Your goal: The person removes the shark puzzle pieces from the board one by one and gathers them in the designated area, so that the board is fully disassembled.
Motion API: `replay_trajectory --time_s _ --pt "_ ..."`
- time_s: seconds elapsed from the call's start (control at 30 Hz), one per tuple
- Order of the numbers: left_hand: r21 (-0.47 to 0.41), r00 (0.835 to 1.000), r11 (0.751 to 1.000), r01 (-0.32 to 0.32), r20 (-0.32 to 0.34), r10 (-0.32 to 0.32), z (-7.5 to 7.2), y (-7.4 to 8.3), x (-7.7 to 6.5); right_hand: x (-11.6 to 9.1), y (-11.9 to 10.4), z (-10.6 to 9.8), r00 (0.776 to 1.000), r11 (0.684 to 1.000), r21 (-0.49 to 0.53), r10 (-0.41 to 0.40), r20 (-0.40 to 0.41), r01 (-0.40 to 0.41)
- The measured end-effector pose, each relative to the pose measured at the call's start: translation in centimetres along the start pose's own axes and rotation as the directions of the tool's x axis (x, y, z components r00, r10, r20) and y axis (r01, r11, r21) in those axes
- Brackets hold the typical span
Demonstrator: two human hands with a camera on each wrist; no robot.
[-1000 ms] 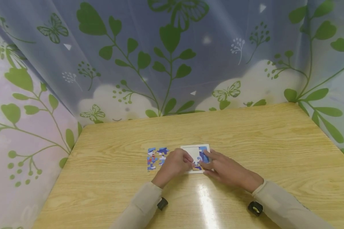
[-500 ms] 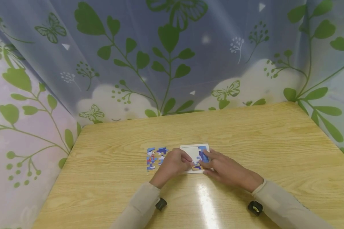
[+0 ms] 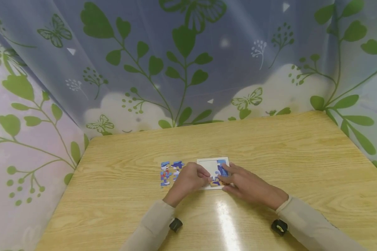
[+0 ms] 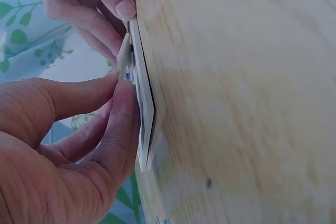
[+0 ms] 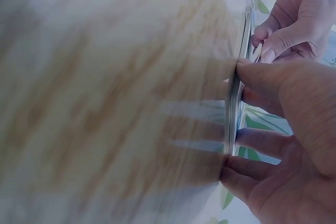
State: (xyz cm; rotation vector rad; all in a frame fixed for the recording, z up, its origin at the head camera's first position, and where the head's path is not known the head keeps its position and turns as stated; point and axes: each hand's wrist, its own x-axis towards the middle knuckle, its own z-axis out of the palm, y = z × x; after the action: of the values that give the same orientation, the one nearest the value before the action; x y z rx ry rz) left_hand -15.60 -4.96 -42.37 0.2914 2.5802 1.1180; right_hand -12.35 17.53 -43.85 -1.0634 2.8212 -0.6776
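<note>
Between thumb and forefinger, my left hand [image 3: 188,181] pinches a thin jigsaw piece [image 4: 123,57], which tilts up over the white puzzle tray [image 3: 204,159]. My right hand [image 3: 249,186] rests on the tray's right side with fingers spread, touching its rim and the blue pieces [image 3: 221,169] inside. The right thumb [image 5: 257,72] lies at the tray's near edge in the right wrist view. Part of the tray's left portion shows bare backing. Loose jigsaw pieces [image 3: 165,173] lie left of the tray, some of them hidden by my left hand.
The tray lies on a wood-grain table [image 3: 125,202], with a bright glare streak on its front part. A leaf-patterned curtain [image 3: 188,87] hangs behind the table and along its sides. Each sleeve has a dark wrist device [image 3: 279,227] at it.
Both hands stay nearly in place at the tray. The view shifts very slightly; the left hand has edged a little left, and the piece remains pinched.
</note>
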Motion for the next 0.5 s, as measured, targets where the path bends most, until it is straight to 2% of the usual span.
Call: replay_trajectory --time_s 0.5 --pt "-0.013 1.000 1.000 0.004 -0.005 -0.005 0.03 0.11 -0.16 0.10 0.23 0.17 1.000 1.000 0.006 -0.010 -0.009 0.010"
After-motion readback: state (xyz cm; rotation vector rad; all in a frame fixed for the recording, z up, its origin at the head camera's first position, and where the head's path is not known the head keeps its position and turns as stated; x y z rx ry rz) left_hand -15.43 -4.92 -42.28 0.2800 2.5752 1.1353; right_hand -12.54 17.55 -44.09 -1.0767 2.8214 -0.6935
